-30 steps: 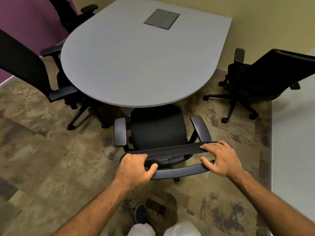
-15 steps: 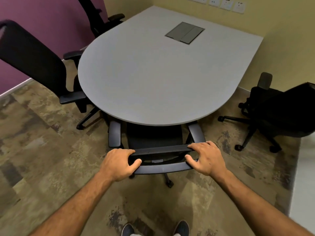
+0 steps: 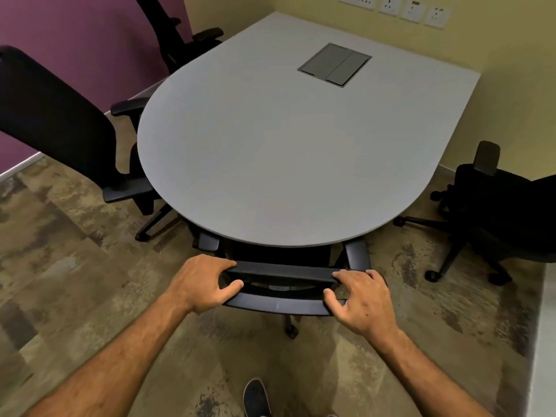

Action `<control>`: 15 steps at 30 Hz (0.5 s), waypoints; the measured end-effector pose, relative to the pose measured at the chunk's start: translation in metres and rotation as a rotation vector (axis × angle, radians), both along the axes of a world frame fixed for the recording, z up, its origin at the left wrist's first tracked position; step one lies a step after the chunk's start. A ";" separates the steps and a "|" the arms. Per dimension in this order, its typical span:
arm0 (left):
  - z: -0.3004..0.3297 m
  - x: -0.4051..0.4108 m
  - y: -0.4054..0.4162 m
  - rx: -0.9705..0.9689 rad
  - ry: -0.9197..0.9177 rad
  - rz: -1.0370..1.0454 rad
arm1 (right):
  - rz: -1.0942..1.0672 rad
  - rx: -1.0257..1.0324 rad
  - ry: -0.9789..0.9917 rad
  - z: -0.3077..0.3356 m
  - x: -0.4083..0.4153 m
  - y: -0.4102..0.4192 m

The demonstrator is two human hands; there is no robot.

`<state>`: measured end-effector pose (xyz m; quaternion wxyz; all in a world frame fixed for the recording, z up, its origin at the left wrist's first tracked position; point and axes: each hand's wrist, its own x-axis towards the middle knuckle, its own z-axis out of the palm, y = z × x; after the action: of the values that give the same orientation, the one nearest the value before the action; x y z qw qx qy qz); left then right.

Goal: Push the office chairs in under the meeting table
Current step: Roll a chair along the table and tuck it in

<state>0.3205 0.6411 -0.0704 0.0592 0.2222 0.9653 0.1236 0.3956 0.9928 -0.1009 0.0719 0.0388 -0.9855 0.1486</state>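
Note:
A black office chair (image 3: 282, 273) stands at the rounded near end of the grey meeting table (image 3: 285, 152). Its seat is hidden beneath the tabletop; only the backrest top, the armrest ends and one caster show. My left hand (image 3: 204, 282) grips the left end of the backrest's top edge. My right hand (image 3: 359, 299) grips its right end, thumb on the lower bar. A second black chair (image 3: 60, 121) sits at the table's left side, part of it under the edge. A third black chair (image 3: 505, 215) stands apart from the table on the right.
A fourth black chair (image 3: 177, 37) stands at the far left by the purple wall. A grey cable hatch (image 3: 335, 64) is set in the tabletop. Wall sockets (image 3: 391, 7) line the yellow wall. Patterned carpet covers the floor, and my shoe (image 3: 255, 397) shows at the bottom.
The chair in my hands has rolled forward: its seat, fully visible a second ago, is now under the tabletop. I have stepped closer to the table with it.

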 end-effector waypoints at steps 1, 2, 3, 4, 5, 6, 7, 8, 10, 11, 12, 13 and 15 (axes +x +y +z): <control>-0.001 -0.011 0.001 0.015 0.006 -0.001 | -0.009 0.001 0.003 0.000 -0.012 0.001; -0.001 -0.017 0.004 0.028 0.007 -0.001 | -0.008 0.005 0.003 0.003 -0.019 0.004; -0.001 -0.022 0.007 0.042 0.008 -0.008 | -0.003 0.014 -0.002 0.004 -0.025 0.008; -0.002 -0.027 0.009 0.056 0.000 -0.016 | 0.001 0.025 -0.016 0.005 -0.030 0.012; -0.003 -0.028 0.011 0.068 0.000 -0.027 | 0.005 0.030 -0.025 0.006 -0.032 0.015; -0.004 -0.027 0.011 0.073 -0.001 -0.034 | 0.008 0.036 -0.034 0.007 -0.032 0.016; -0.005 -0.026 0.010 0.076 0.002 -0.032 | 0.013 0.039 -0.036 0.007 -0.032 0.016; -0.006 -0.026 0.009 0.076 0.002 -0.025 | 0.013 0.045 -0.037 0.006 -0.031 0.014; -0.006 -0.025 0.007 0.073 0.000 -0.019 | 0.010 0.043 -0.038 0.008 -0.031 0.011; -0.005 -0.025 0.007 0.070 0.002 -0.027 | 0.002 0.039 -0.034 0.010 -0.028 0.010; -0.007 -0.023 0.007 0.064 0.006 -0.026 | 0.001 0.034 -0.035 0.010 -0.027 0.010; -0.007 -0.020 0.008 0.065 0.019 -0.026 | 0.000 0.035 -0.036 0.010 -0.024 0.010; -0.009 -0.010 0.012 0.080 0.030 -0.023 | 0.004 0.049 -0.057 0.013 -0.021 0.014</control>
<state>0.3102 0.6530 -0.0796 0.0372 0.2372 0.9578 0.1579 0.3748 1.0064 -0.0884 0.0423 0.0384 -0.9904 0.1256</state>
